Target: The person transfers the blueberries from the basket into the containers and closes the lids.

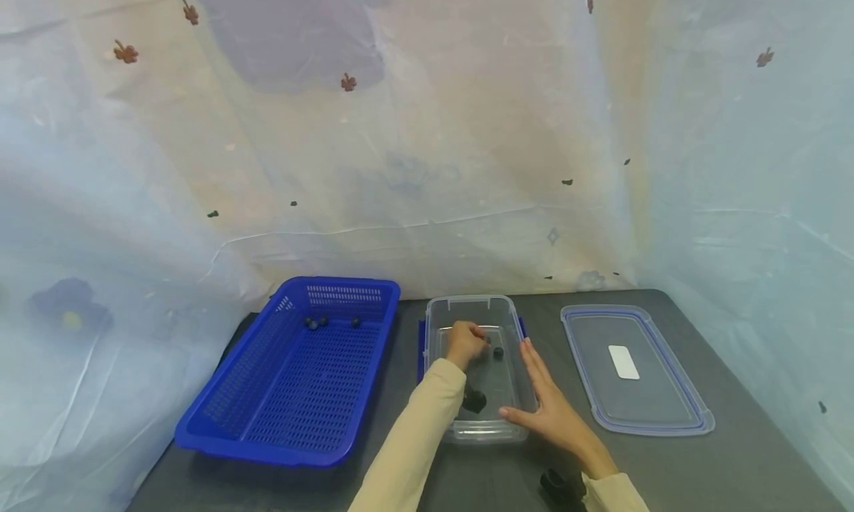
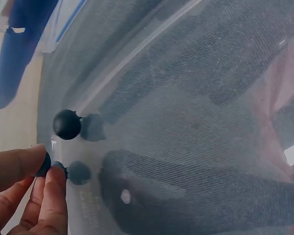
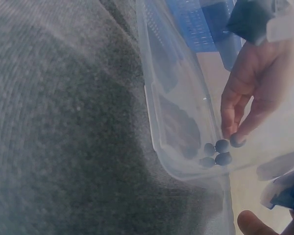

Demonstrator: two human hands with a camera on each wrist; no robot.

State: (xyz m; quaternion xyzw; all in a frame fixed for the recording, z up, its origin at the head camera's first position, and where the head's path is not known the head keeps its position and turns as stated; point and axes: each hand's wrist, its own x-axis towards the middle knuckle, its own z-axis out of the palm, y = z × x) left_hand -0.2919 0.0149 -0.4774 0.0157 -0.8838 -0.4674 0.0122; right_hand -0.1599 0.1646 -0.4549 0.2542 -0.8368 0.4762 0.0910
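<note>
In the head view, my left hand [image 1: 465, 344] reaches down into a clear plastic container [image 1: 472, 427]. Thumb and fingertips pinch a dark round blueberry [image 2: 43, 165], close to the container's wall in the left wrist view. Just beyond the fingertips lies another blueberry [image 2: 67, 125], its reflection showing beside it. Two loose berries sit near the pinched one in the right wrist view. My right hand [image 1: 557, 416] is spread at the container's right side, fingers straight, the thumb over the near right part of the rim.
A blue slotted basket [image 1: 300, 453] stands at the left, with several dark berries [image 1: 356, 321] near its far end. To the right, a clear lid [image 1: 637, 404] with a blue seal lies flat on the grey table [image 1: 674, 460]. Blue edges [image 1: 422, 349] show beside the container. Patterned sheeting [image 1: 427, 141] hangs behind.
</note>
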